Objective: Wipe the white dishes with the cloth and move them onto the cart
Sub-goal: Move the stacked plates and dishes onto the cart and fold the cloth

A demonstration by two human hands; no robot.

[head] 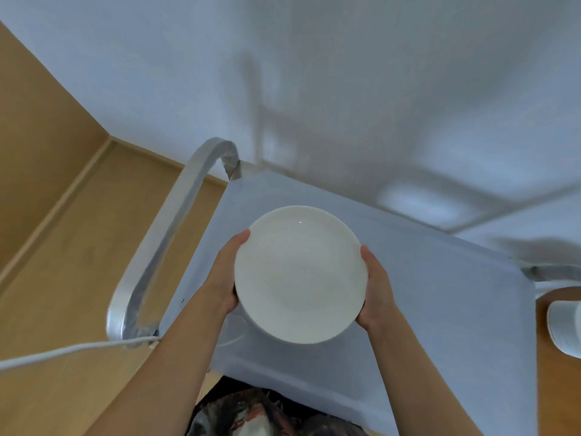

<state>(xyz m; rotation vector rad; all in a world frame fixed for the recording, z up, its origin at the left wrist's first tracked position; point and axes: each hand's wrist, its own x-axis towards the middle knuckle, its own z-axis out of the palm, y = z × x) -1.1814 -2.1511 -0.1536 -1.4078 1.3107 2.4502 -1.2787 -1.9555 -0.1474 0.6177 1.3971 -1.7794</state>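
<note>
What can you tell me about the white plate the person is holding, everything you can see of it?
The white plate is round, plain and glossy, ceramic by its look, with a shallow well and broad rim. It looks clean and empty, face up and roughly level. The left hand and the right hand grip opposite edges, thumbs on the rim, fingers hidden beneath. It is over the cart top; whether it touches it cannot be told.

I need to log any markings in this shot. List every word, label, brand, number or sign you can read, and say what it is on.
None: no readable text anywhere in this view.
White plate, held by the left hand and right hand: plain, no mark showing.
Cart top and its handle: plain, no label.
White dishes at the right edge: blurred, nothing legible.
</note>
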